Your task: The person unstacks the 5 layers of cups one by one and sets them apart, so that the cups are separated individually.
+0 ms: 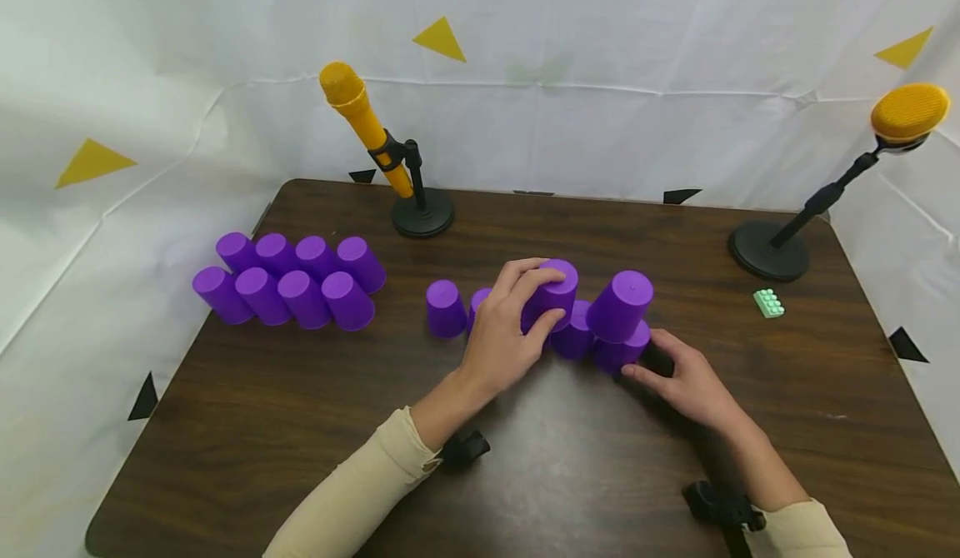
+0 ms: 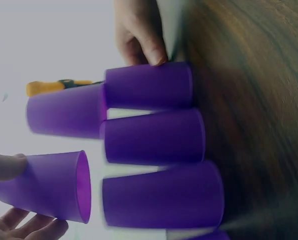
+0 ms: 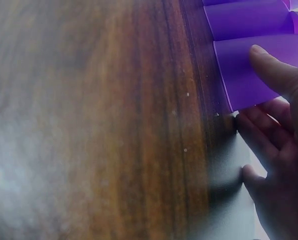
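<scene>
Between thumb and fingers, my left hand (image 1: pixel 498 337) grips an upside-down purple cup (image 1: pixel 555 285). In the left wrist view this held cup (image 2: pixel 44 185) hangs above a row of upturned cups, with a gap below its rim. The row's right-end cup (image 1: pixel 618 356) has my right hand (image 1: pixel 693 383) around it, thumb on the near side and fingers on the far side. Another purple cup (image 1: pixel 621 304) rests on top, bridging the right-end cup and its neighbour (image 1: pixel 573 335). Leftward the row runs to an end cup (image 1: pixel 446 310); my left hand partly hides the cups between.
Several purple cups (image 1: pixel 303 300) stand upside down in two rows at the left. An orange microphone (image 1: pixel 367 121) on a stand is at the back, another yellow-orange microphone (image 1: pixel 909 115) at the right. A mint-green toy brick (image 1: pixel 768 303) lies on the brown table (image 1: pixel 262 441).
</scene>
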A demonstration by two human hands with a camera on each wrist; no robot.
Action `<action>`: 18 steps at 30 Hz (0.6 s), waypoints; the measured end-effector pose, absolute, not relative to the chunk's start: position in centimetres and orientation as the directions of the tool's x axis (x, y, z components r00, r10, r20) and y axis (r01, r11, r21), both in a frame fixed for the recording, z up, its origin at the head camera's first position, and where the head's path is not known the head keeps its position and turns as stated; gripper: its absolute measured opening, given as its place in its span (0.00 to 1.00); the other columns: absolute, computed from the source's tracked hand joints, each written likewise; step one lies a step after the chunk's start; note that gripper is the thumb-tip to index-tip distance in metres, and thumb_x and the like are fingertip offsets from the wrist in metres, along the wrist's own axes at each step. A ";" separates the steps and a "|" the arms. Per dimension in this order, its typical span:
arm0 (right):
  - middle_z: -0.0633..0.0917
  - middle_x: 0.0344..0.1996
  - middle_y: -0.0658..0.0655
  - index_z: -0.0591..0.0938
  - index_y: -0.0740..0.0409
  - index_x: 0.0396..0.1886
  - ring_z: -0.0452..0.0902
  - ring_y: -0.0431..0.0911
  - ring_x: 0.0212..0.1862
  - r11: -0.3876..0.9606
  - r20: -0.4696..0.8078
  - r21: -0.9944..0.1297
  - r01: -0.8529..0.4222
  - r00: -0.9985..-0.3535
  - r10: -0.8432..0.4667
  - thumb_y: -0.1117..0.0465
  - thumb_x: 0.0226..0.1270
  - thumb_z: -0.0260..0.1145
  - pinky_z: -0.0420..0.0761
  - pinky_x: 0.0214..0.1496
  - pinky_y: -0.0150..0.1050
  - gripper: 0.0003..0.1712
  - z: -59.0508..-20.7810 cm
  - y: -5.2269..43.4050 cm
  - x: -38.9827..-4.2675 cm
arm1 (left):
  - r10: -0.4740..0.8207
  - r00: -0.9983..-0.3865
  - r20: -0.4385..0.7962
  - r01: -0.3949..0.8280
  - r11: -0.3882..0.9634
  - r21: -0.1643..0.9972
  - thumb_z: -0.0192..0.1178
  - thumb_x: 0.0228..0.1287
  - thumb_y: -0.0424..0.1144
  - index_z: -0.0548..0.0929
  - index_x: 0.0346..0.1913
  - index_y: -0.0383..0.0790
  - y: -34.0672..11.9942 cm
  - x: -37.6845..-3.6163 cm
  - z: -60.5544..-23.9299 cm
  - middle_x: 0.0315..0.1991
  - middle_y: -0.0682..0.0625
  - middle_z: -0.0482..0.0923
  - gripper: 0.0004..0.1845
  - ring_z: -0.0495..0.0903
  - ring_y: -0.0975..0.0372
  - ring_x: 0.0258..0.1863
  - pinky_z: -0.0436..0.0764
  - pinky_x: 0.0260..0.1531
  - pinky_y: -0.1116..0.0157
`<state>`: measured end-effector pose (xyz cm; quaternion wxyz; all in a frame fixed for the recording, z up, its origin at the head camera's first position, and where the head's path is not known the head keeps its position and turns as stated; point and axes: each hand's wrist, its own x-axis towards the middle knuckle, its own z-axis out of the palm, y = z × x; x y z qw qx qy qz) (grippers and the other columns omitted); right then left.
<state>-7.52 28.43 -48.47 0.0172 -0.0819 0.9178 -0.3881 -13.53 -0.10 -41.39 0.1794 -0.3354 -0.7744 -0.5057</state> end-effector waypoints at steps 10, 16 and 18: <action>0.79 0.57 0.63 0.74 0.60 0.64 0.70 0.62 0.63 0.690 0.029 -0.712 -0.129 -0.987 -0.156 0.50 0.63 0.72 0.64 0.62 0.66 0.34 -48.3 28.3 -7.5 | 0.176 -0.765 0.620 0.643 0.274 0.715 0.70 0.54 0.24 0.80 0.51 0.40 -9.5 -11.2 -40.0 0.58 0.46 0.74 0.21 0.75 0.55 0.56 0.78 0.54 0.59; 0.80 0.56 0.63 0.74 0.60 0.65 0.71 0.62 0.62 0.691 0.040 -0.709 -0.143 -0.986 -0.163 0.51 0.62 0.72 0.65 0.62 0.66 0.34 -48.4 28.3 -7.6 | -0.045 -0.802 0.596 0.529 0.410 0.743 0.69 0.50 0.18 0.79 0.50 0.32 -17.7 -10.1 -40.7 0.55 0.43 0.73 0.23 0.73 0.55 0.56 0.77 0.54 0.67; 0.80 0.56 0.63 0.74 0.60 0.64 0.71 0.62 0.62 0.691 0.038 -0.709 -0.140 -0.986 -0.161 0.51 0.62 0.72 0.64 0.62 0.66 0.34 -48.3 28.3 -7.5 | -0.116 -0.801 0.587 0.468 0.489 0.736 0.69 0.50 0.18 0.79 0.51 0.31 -20.5 -10.2 -41.2 0.53 0.43 0.73 0.23 0.74 0.56 0.54 0.77 0.52 0.70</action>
